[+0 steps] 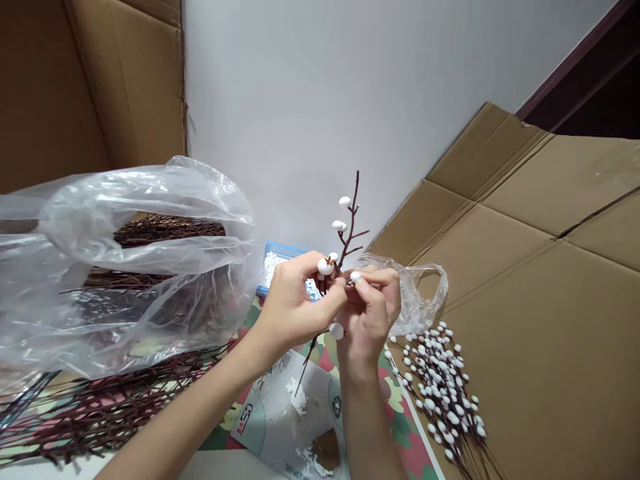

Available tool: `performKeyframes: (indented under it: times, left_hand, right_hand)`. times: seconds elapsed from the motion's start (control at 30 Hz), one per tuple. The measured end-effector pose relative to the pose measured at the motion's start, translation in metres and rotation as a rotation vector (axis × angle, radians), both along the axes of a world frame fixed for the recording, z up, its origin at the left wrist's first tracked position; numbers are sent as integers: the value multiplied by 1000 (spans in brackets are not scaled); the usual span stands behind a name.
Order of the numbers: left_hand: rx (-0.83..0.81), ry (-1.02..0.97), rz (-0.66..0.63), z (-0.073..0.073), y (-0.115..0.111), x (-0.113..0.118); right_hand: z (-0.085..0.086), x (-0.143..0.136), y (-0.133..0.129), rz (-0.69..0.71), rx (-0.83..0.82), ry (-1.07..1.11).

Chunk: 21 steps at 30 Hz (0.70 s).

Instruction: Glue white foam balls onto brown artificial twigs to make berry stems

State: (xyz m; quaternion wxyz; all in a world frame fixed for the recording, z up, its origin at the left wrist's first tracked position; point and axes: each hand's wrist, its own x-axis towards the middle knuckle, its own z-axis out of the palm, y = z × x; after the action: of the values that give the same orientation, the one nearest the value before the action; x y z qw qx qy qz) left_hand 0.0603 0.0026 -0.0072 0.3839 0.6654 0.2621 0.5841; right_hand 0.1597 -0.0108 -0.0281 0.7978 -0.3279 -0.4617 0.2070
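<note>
A thin brown branch (354,212) stands nearly upright between my hands, with several white balls on its left side and bare twigs on its right. My left hand (300,300) is closed around the branch's middle, thumb and fingers pinched. Between the thumb and fingers of my right hand (373,303) is a small white ball (355,276), held at a twig on the right of the branch. Another white ball (337,331) hangs lower, below my left thumb. The stem's lower end points down over a sheet with white paste (297,396).
A clear plastic bag (150,180) with brown twigs lies left, more bare branches (125,407) before it. Behind my hands is a blue basket (285,248) of white balls. Finished-looking white-ball branches (445,387) lie right, beside cardboard (540,333). A brown lump (327,448) sits on the sheet.
</note>
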Motion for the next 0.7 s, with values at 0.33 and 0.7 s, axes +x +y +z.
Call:
performKeyframes:
  times: [0.33, 0.7]
  left_hand:
    - [6, -27, -10, -1, -1, 2]
    - [-25, -71, -30, -1, -2, 3]
  right_hand:
    - [0, 2, 0, -39, 11, -57]
    - [4, 9, -4, 34, -46, -114]
